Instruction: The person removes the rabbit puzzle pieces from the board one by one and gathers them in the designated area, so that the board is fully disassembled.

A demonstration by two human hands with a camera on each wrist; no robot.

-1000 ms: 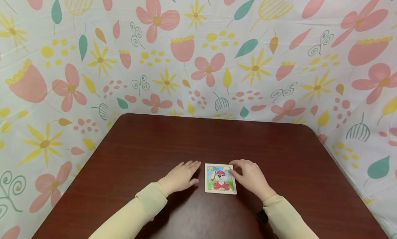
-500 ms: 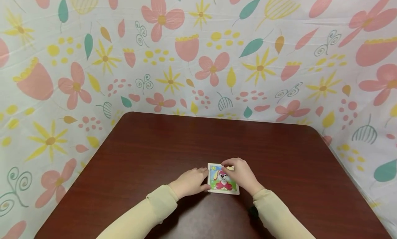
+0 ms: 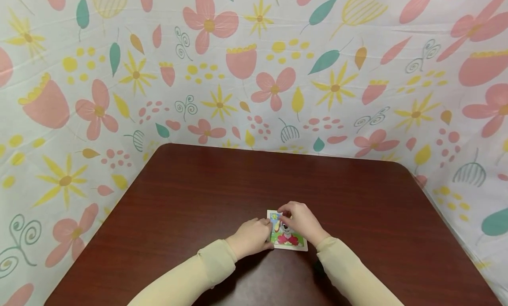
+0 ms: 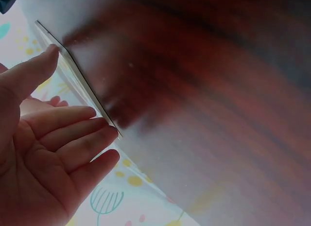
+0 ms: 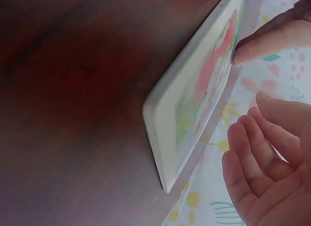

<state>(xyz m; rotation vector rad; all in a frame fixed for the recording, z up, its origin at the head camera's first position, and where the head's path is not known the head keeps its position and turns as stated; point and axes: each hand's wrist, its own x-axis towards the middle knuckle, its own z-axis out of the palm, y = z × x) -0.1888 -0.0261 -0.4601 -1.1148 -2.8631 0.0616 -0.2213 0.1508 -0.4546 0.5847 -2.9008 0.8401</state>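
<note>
A square picture board (image 3: 287,240) with a cartoon rabbit and a pale border lies flat on the dark table. My left hand (image 3: 251,236) is at its left side, the fingers straight in the left wrist view, with thumb and fingertips right at the board's edge (image 4: 80,70). Over the upper right part of the picture hovers my right hand (image 3: 302,220), hiding that corner in the head view. Seen from the right wrist, its fingers (image 5: 240,160) bend loosely above the board (image 5: 160,124) and nothing shows between them and the thumb.
The dark red-brown table (image 3: 222,178) stretches beyond both hands to rounded far corners. A flower-printed cloth (image 3: 158,59) hangs behind it and along both sides. Under the right sleeve a small dark object (image 3: 319,267) shows partly.
My left hand has moved right until it meets the board's left edge. My right hand has shifted left over the picture, covering more of it. The board lies at nearly the same place.
</note>
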